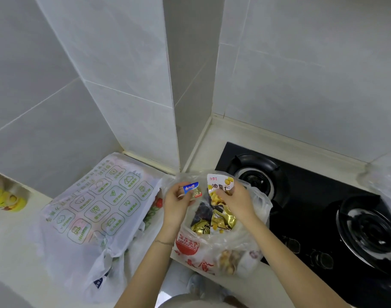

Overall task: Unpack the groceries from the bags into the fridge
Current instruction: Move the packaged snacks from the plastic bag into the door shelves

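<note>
Two hands over the open snack bag [212, 247]: left hand [177, 204] pinches a blue packet [191, 188], right hand [236, 200] grips a chestnut pouch [220, 185] beside the stove's [323, 218] edge.

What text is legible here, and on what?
"油栗仁": yellow-and-white snack packet in the right hand.
Small blue packet in the left hand: white logo, blurred.
Green-printed bag: icon captions too small.
Red-printed bag: large characters upside down, only partly visible.

Two bags [96, 210] [221, 247] side by side, left of stove [323, 210].
</note>
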`<action>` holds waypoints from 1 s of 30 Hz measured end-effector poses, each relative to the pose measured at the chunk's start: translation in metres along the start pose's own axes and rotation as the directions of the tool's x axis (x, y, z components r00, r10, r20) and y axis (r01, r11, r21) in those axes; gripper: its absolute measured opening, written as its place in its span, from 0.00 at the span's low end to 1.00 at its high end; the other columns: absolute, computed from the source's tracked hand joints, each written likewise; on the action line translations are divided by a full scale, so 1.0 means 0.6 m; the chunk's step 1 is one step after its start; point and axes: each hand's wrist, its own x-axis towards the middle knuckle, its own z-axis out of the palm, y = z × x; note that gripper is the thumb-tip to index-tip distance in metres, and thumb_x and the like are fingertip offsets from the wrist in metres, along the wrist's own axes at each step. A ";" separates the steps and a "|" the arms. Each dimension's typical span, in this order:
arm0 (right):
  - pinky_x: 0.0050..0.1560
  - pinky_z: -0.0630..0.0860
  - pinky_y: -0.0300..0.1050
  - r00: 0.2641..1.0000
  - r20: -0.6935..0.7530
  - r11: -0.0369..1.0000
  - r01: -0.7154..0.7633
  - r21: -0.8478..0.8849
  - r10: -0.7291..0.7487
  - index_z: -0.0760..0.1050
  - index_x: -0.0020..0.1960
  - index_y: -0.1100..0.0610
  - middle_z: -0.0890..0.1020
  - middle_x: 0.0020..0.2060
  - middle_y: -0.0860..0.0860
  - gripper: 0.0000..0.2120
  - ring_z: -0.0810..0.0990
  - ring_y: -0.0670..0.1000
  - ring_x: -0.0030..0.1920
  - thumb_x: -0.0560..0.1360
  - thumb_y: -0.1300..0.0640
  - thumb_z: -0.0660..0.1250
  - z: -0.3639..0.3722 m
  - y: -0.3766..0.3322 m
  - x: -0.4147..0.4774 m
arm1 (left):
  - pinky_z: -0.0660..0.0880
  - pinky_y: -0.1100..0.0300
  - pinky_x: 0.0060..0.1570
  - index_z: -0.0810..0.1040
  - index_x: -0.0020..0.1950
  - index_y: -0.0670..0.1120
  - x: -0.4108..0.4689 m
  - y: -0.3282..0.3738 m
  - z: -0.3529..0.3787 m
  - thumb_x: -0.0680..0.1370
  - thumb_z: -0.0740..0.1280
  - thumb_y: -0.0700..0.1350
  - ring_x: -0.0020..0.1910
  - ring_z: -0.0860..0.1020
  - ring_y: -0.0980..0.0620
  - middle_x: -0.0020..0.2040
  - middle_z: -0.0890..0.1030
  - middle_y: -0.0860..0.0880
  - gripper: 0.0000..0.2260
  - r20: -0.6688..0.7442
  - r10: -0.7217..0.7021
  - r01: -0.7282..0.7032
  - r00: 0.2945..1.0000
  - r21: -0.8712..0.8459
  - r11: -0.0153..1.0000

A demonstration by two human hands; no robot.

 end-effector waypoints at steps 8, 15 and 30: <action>0.45 0.77 0.35 0.985 0.029 0.874 -0.163 0.458 0.169 0.77 0.47 0.47 0.84 0.43 0.43 0.10 0.82 0.40 0.42 0.74 0.61 0.72 -0.044 -0.015 -0.063 | 0.81 0.60 0.43 0.77 0.52 0.46 -0.046 0.039 0.027 0.79 0.66 0.36 0.46 0.83 0.48 0.50 0.83 0.41 0.05 0.058 -0.040 0.044 0.998 -0.073 0.996; 0.40 0.78 0.38 0.932 0.318 0.744 -0.338 0.576 0.177 0.78 0.49 0.55 0.85 0.41 0.49 0.10 0.84 0.43 0.39 0.72 0.67 0.71 -0.073 0.008 -0.115 | 0.81 0.59 0.41 0.78 0.52 0.40 -0.148 0.042 0.004 0.78 0.68 0.36 0.43 0.84 0.47 0.48 0.83 0.41 0.04 -0.124 0.025 -0.031 0.992 -0.042 0.999; 0.39 0.81 0.42 0.611 0.771 0.875 -0.260 0.409 -0.179 0.76 0.59 0.57 0.86 0.47 0.54 0.13 0.85 0.50 0.44 0.74 0.63 0.70 -0.098 -0.032 -0.327 | 0.80 0.63 0.39 0.78 0.51 0.38 -0.575 -0.033 0.049 0.77 0.68 0.36 0.41 0.84 0.49 0.42 0.86 0.46 0.03 -0.775 -0.124 -0.208 0.620 -0.314 0.926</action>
